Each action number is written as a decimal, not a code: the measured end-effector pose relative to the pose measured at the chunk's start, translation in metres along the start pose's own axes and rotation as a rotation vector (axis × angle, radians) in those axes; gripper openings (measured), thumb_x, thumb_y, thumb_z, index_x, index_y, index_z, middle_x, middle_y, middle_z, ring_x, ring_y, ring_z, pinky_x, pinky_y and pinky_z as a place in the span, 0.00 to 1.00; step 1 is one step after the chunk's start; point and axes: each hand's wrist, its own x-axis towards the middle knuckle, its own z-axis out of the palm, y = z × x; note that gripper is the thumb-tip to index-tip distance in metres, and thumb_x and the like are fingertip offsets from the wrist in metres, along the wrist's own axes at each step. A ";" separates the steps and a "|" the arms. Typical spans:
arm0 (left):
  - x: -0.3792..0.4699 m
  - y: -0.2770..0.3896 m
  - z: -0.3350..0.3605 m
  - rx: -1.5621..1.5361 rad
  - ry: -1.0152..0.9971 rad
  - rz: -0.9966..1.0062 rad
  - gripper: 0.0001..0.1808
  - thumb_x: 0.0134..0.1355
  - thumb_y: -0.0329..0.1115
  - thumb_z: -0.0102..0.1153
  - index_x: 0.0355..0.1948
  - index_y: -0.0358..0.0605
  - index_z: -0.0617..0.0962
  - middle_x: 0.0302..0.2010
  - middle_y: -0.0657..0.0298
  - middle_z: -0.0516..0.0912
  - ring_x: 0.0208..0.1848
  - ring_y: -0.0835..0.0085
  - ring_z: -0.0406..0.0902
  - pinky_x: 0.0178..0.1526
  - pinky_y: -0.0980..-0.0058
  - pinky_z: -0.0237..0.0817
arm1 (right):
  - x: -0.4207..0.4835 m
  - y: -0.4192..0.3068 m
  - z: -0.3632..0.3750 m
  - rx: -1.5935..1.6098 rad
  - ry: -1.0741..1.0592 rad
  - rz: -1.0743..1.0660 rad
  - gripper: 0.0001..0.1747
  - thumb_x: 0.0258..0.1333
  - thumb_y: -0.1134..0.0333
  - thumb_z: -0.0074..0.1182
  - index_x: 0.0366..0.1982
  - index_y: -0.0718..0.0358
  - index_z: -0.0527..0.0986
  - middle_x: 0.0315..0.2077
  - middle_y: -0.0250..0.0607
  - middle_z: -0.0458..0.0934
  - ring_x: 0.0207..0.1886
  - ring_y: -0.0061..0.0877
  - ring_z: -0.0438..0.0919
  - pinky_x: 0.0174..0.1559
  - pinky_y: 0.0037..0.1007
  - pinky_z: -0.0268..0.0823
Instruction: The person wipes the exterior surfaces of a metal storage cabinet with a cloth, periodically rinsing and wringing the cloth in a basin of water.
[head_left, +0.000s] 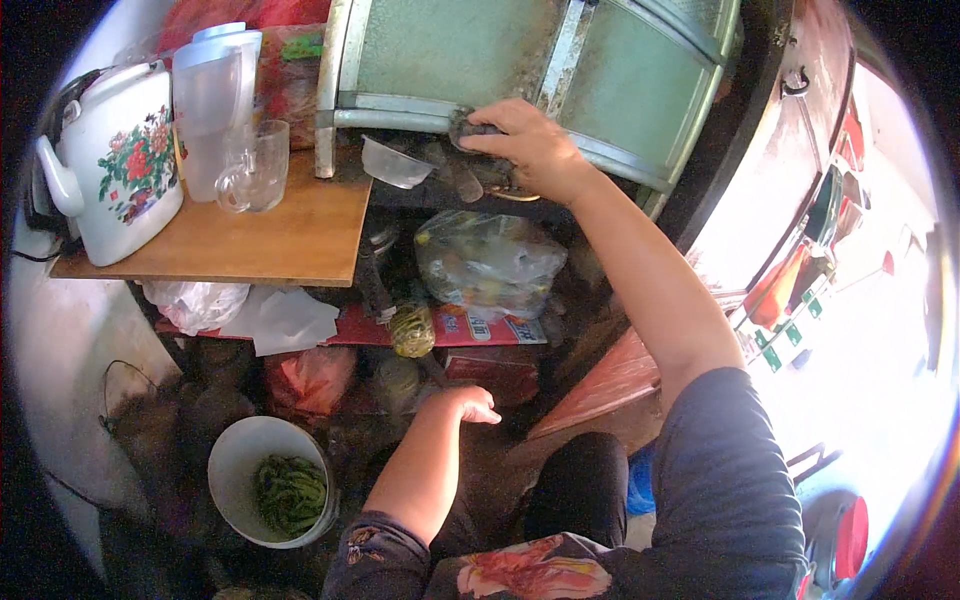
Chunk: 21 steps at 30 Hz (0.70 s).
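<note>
My right hand grips a dark scouring pad and presses it to the lower metal rail of a cabinet with greenish glass panels. A clear plastic bowl lies tilted below the rail, left of that hand. My left hand hangs lower down, before the lower shelf, its fingers bent; no object shows in it. Above it, a clear plastic bag of mixed items and a jar rest on the red shelf covering.
At the left, a wooden board carries a white floral kettle, a plastic pitcher and a glass mug. A white bucket with green vegetables stands at lower left. A door stands at the right.
</note>
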 end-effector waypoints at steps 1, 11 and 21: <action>0.000 0.001 0.000 0.000 -0.002 -0.006 0.34 0.59 0.55 0.58 0.59 0.41 0.73 0.61 0.53 0.73 0.62 0.58 0.70 0.61 0.60 0.62 | -0.008 0.001 -0.002 -0.013 -0.020 0.047 0.38 0.29 0.87 0.55 0.49 0.50 0.77 0.54 0.38 0.72 0.58 0.42 0.68 0.60 0.38 0.64; 0.018 -0.012 0.000 -0.226 0.451 0.007 0.30 0.61 0.49 0.59 0.57 0.37 0.73 0.51 0.50 0.81 0.52 0.58 0.78 0.54 0.62 0.69 | -0.095 0.021 -0.020 -0.117 0.144 0.148 0.32 0.33 0.83 0.54 0.46 0.51 0.78 0.50 0.40 0.74 0.54 0.42 0.71 0.56 0.40 0.67; 0.007 -0.006 -0.002 -0.048 0.279 -0.112 0.26 0.60 0.54 0.55 0.53 0.49 0.77 0.53 0.56 0.80 0.54 0.59 0.76 0.55 0.62 0.67 | -0.177 0.055 -0.048 -0.328 0.204 0.422 0.32 0.33 0.85 0.52 0.46 0.56 0.76 0.48 0.45 0.73 0.52 0.45 0.71 0.54 0.40 0.67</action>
